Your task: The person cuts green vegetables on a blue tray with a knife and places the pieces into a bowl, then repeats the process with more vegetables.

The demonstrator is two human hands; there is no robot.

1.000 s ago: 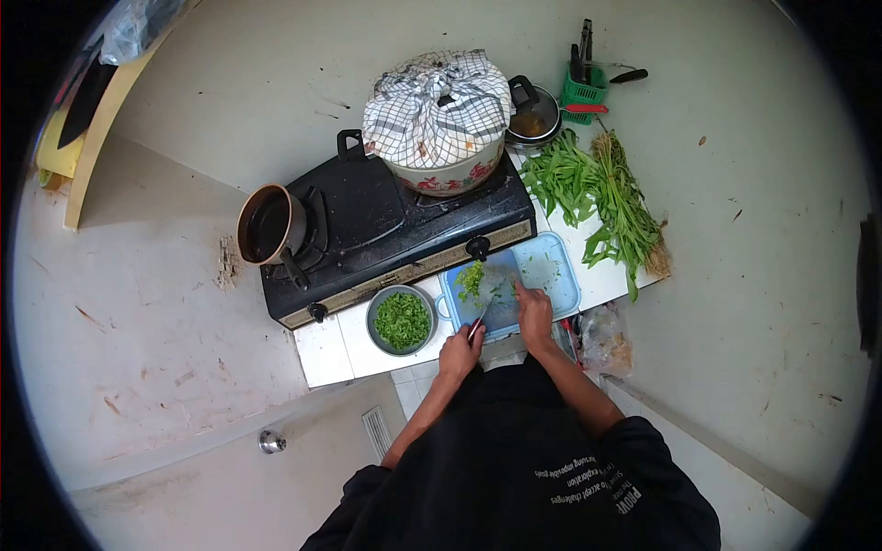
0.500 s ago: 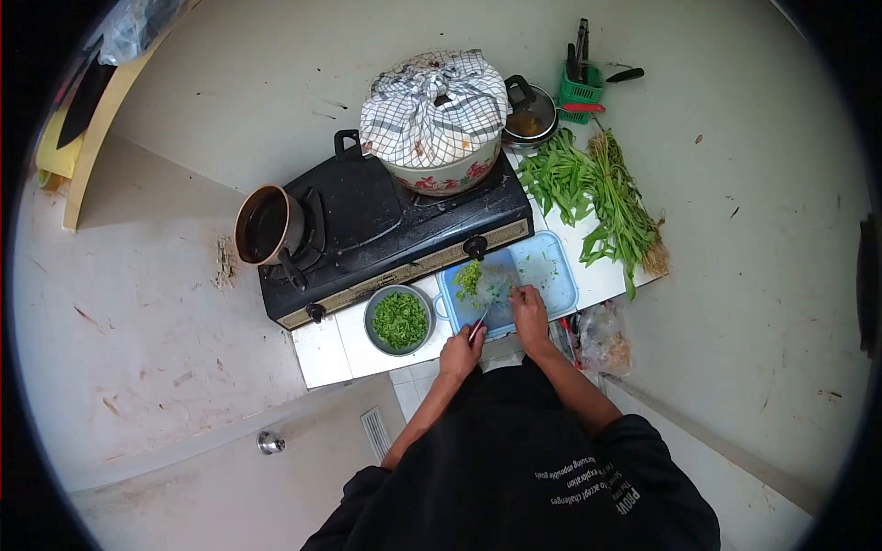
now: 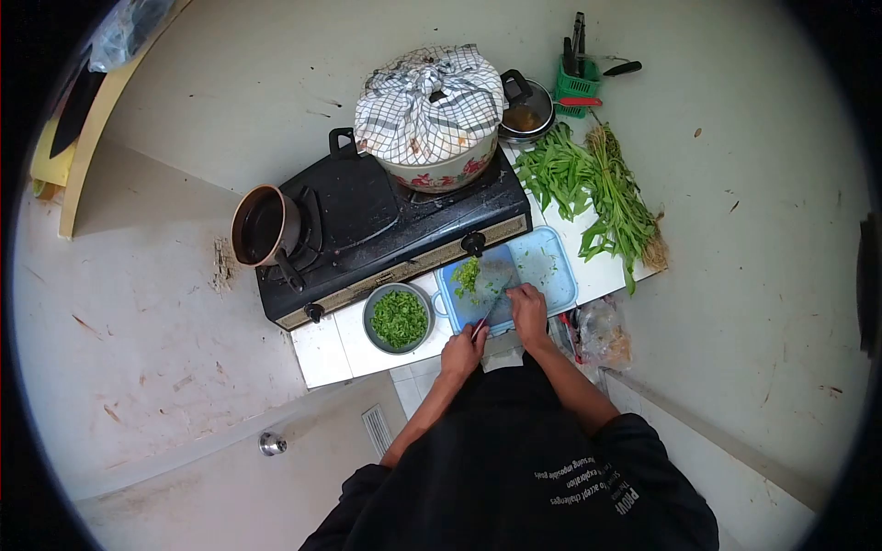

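Note:
My left hand [image 3: 461, 353] is closed around the dark reddish handle of a knife [image 3: 480, 323]. The blade slants up and right over a blue cutting board [image 3: 554, 292]. Close to the blade's tip is my right hand [image 3: 528, 314], its fingers drawn together at the board; whatever lies between them is hidden. Chopped greens [image 3: 466, 275] form a small pile on the board's left part, with loose bits scattered to the right. Left of the board stands a grey bowl [image 3: 369, 332] full of chopped green leaves [image 3: 399, 317].
Behind the board is a black gas stove [image 3: 335, 211]. It bears a cloth-covered floral pot [image 3: 441, 174] and a small saucepan [image 3: 266, 227]. Bunches of leafy greens [image 3: 597, 193] with roots lie at right, near a lidded pan [image 3: 525, 118] and a green utensil basket [image 3: 577, 87].
The knife's blade has swung slightly right and its tip is nearer my right fingers. My right hand has barely moved. The view has shifted a little.

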